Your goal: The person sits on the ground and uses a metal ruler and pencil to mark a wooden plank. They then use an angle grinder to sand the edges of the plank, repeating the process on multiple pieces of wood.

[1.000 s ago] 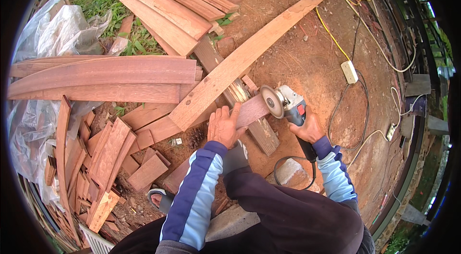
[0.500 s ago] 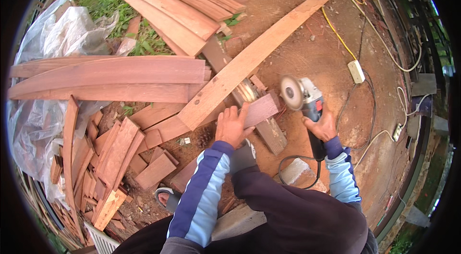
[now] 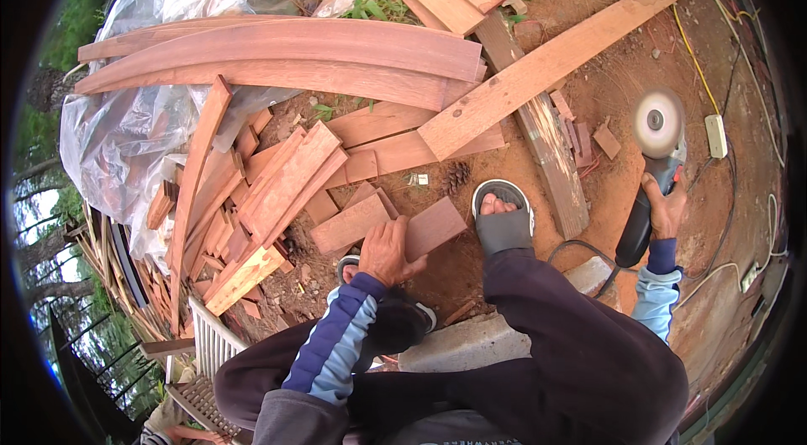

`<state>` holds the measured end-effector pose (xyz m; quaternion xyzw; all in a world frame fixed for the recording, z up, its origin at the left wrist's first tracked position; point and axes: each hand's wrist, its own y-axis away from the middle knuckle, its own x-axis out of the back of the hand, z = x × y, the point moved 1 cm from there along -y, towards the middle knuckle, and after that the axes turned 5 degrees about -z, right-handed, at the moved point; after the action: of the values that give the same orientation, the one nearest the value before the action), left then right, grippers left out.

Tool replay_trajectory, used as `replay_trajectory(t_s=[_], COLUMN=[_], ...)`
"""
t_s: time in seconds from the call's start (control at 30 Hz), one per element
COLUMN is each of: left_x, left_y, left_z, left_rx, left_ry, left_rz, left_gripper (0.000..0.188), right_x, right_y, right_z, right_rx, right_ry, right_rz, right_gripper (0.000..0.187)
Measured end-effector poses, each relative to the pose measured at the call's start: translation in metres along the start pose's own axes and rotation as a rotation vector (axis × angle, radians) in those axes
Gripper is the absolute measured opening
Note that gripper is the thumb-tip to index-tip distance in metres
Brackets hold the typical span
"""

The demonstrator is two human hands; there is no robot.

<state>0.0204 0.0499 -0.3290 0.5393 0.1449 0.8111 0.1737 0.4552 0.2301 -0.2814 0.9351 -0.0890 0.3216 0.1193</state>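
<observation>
My left hand [image 3: 387,250] is low over a pile of short offcuts. Its fingers and thumb close around the left end of a reddish wooden block [image 3: 436,228]. Another short block [image 3: 351,224] lies just left of the fingers. Out to the right, my right hand [image 3: 666,203] grips the black body of an angle grinder [image 3: 636,226]. The grinder's round disc [image 3: 658,119] points away from me and looks blurred. My sandalled right foot [image 3: 504,218] stands between the hands, beside a weathered timber beam [image 3: 551,163].
A long plank [image 3: 572,58] slants across the beam. Small cut pieces [image 3: 605,141] lie right of it. Stacked boards [image 3: 286,54] and plastic sheeting [image 3: 118,168] fill the left. A white socket block [image 3: 715,136] with cables sits at right; a concrete block [image 3: 466,344] is near my legs.
My left hand has left the block it held over the beam and moved left to the offcuts. The grinder has swung right, away from the beam. The view has shifted left.
</observation>
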Motion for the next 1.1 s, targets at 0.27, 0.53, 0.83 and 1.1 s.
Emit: replay_trajectory(t_s=[0.27,0.53,0.83,1.1], left_x=[-0.026,-0.027,-0.01,0.007], left_y=[0.021,-0.016,-0.124,-0.245], left_z=[0.011,0.049,0.13,0.186], left_rx=[0.048,-0.085,-0.325,-0.574], left_ry=[-0.167,-0.016,0.283,0.103], left_rz=[0.001,0.182,0.317,0.315], left_gripper=[0.081,0.067,0.046,0.055], right_x=[-0.011,-0.004,0.023,0.025], right_y=[0.009,0.011,0.013,0.015], right_z=[0.001,-0.006,0.013,0.005], right_rx=[-0.067,-0.079,-0.185,-0.22], right_ry=[-0.079,-0.12,-0.212,-0.349], right_rz=[-0.024,0.059,0.15,0.242], right_gripper=[0.038,0.039,0.037,0.034])
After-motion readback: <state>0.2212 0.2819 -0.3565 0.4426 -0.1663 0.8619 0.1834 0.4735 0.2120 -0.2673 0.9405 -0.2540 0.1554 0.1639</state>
